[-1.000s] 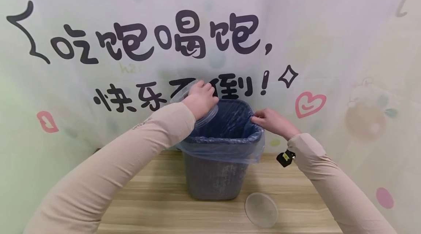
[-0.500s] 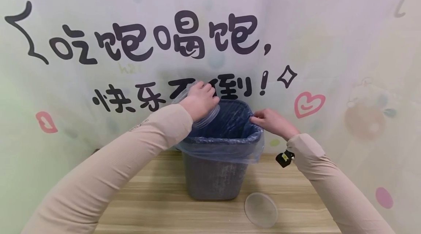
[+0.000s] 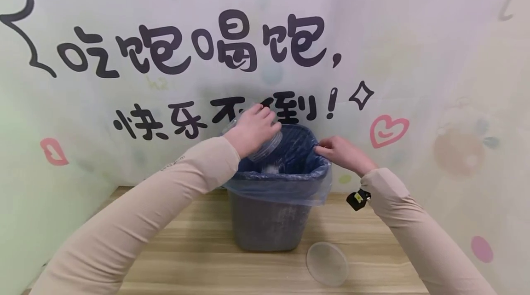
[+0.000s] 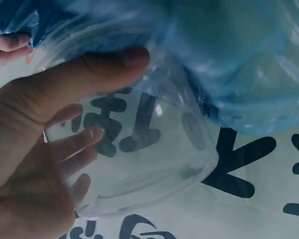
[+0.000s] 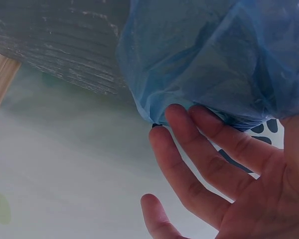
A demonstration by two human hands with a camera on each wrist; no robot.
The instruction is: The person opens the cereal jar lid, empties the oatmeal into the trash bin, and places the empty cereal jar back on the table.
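Observation:
In the head view my left hand point(image 3: 256, 130) grips a clear plastic jar point(image 3: 269, 145), tilted with its mouth over the left side of a trash bin point(image 3: 271, 221). A blue bin liner point(image 3: 281, 189) is folded over the bin's rim. Under the jar's mouth, something whitish and blurred point(image 3: 271, 168) shows inside the liner. The left wrist view shows my thumb and fingers round the jar point(image 4: 144, 164), which looks see-through. My right hand point(image 3: 342, 153) pinches the bin's right rim with the liner; its fingers point(image 5: 204, 164) lie outside, the thumb out of sight in the right wrist view.
A round translucent lid point(image 3: 327, 263) lies on the wooden table point(image 3: 198, 258), in front of the bin to the right. Behind the bin hangs a pale cloth backdrop point(image 3: 414, 46) with black lettering. A small black device point(image 3: 358, 199) is at the right sleeve.
My left hand has shifted slightly right and tipped the jar further into the bin. A whitish blur now shows below its mouth. My right hand stays at the rim.

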